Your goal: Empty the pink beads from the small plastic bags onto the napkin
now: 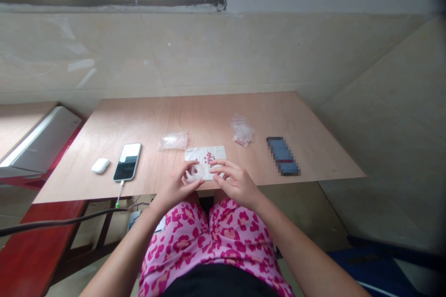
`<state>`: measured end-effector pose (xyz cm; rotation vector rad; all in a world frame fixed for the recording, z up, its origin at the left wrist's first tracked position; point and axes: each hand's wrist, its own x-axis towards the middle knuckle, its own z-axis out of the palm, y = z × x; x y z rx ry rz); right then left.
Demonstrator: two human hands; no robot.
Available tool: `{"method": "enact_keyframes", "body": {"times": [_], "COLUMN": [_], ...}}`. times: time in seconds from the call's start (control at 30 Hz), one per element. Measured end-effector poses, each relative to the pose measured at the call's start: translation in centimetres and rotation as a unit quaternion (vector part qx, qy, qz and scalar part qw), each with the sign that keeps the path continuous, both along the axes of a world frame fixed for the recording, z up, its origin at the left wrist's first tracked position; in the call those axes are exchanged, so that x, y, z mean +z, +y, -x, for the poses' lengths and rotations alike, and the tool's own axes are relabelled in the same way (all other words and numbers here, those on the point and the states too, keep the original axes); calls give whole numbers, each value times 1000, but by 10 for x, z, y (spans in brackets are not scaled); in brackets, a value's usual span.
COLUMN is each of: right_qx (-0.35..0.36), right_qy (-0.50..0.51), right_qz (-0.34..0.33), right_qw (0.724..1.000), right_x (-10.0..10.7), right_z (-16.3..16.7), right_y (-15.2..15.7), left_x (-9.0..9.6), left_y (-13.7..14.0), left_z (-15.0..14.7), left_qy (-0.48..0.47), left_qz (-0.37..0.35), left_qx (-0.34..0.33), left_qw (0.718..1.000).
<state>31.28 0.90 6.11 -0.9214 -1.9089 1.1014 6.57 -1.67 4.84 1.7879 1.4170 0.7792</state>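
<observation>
A seated person works at the near edge of a plywood table, both hands meeting over a white sheet strewn with small pink beads. The left hand is curled around a small clear ring-shaped item, perhaps a loop of thread or a tiny dish; its exact nature is too small to tell. The right hand is pinched narrow, fingertips drawn together just beside the ring, apparently on a bead or a thread end, though neither can be made out.

The step appears to be fine bead work, and it would go best with both wrists braced on the table edge, the ring kept low over the sheet so that any dropped bead lands among the others, and one bead taken at a time.

The sheet lies flat with its long axis running left to right, parallel to the table's near edge; the beads cluster toward its middle. The ring looks tilted, its opening facing up and toward the right hand.

Farther back lie two clear bags: one to the left, on its side, and one to the right with pink contents. A phone on a cable and a white mouse sit well to the left; a dark phone lies to the right.
</observation>
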Motion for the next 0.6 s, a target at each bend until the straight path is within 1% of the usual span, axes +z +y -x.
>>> {"method": "enact_keyframes", "body": {"times": [0.1, 0.17, 0.27, 0.33, 0.4, 0.47, 0.53, 0.6], "right_qx": [-78, -130, -199, -232, -261, -281, -283, -261], "right_qy": [5, 19, 91, 134, 152, 143, 119, 95], "right_qz": [14, 49, 134, 147, 140, 116, 76, 26], "right_qw": [997, 990, 967, 952, 943, 942, 949, 960], "right_x": [-16, -33, -59, -73, -82, -86, -88, -88], "right_z": [-6, -5, 9, 23, 39, 51, 59, 62], "right_y": [17, 32, 55, 68, 76, 78, 74, 67], "left_x": [1, 0, -6, -12, -17, -21, -22, -23], "left_y": [15, 27, 43, 50, 54, 57, 61, 64], "left_z": [17, 26, 34, 34, 31, 28, 26, 24], "left_qy": [51, 89, 143, 185, 226, 256, 280, 301], "left_qz": [-19, -37, -59, -77, -94, -111, -127, -136], "left_qx": [36, 41, 4, -26, -51, -70, -86, -99], "left_qw": [998, 995, 988, 979, 968, 958, 948, 939]}}
